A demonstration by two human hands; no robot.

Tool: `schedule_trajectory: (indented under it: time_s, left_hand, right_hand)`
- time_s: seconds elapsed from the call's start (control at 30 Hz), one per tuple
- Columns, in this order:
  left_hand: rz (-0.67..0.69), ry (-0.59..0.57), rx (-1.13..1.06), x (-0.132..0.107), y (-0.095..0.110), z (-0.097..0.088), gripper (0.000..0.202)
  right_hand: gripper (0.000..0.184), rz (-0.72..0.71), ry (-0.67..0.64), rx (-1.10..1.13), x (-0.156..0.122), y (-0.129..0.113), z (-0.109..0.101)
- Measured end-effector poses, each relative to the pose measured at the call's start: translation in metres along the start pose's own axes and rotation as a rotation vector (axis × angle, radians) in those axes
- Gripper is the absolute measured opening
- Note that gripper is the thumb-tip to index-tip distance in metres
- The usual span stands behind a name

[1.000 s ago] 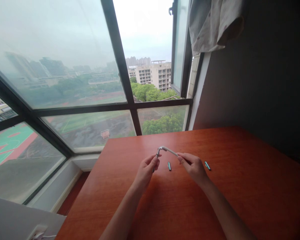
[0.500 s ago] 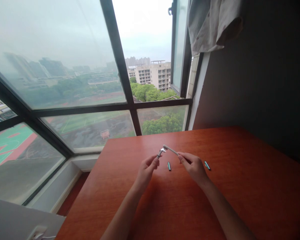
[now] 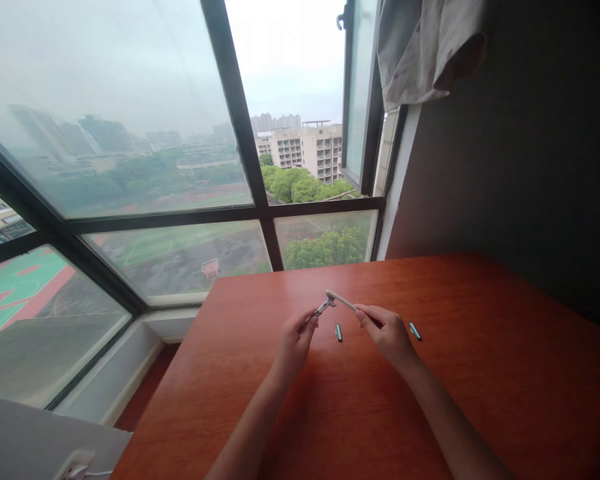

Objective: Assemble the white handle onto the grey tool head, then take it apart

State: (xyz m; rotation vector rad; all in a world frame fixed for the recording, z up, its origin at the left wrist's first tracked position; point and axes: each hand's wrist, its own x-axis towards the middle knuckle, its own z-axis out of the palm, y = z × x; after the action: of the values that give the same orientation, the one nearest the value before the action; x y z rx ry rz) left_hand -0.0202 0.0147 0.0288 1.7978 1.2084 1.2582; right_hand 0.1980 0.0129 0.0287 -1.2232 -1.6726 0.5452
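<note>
My left hand (image 3: 293, 341) is closed around the handle of a silver razor (image 3: 323, 308), its head pointing up and to the right. Between the thumb and fingers of my right hand (image 3: 389, 335) is a light grey toothbrush (image 3: 345, 302), slanting up to the left. The brush head meets or nearly meets the razor's head; whether they touch I cannot tell. On the table between my hands lies a small teal-and-black piece, like a razor cartridge (image 3: 339, 333). A second similar cartridge (image 3: 415, 331) rests just right of my right hand.
Both hands are above a reddish-brown wooden table (image 3: 205, 373). Past its far edge stand large windows with dark frames (image 3: 170, 219), one pane swung open. A grey curtain (image 3: 415, 60) hangs at the upper right by a dark wall (image 3: 505, 173). A socket with a cable (image 3: 77, 467) shows at lower left.
My left hand has shifted slightly left and down, and the razor has turned, showing more of its handle. The toothbrush and right hand look still.
</note>
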Motion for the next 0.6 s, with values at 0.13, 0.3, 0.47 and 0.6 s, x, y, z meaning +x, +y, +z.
schedule_trajectory:
  time_s: [0.13, 0.3, 0.47, 0.6]
  left_hand:
    - [0.105, -0.023, 0.107, 0.0006, 0.0048, -0.0009, 0.024]
    - [0.131, 0.014, 0.234, -0.0005, 0.0041, -0.0022, 0.024]
    - [0.107, 0.015, 0.247, -0.0005, 0.0039, -0.0022, 0.024]
    - [0.085, 0.015, 0.185, 0.0004, 0.0054, -0.0017, 0.023]
  right_hand:
    - [0.032, -0.012, -0.001, -0.051, 0.0005, 0.0016, 0.0001]
    - [0.032, -0.040, 0.000, -0.142, 0.0000, 0.0043, 0.0007]
    - [0.031, -0.066, -0.011, -0.154, -0.0008, 0.0035, 0.0002]
    - [0.030, -0.067, 0.011, -0.150, -0.0004, 0.0029, -0.0002]
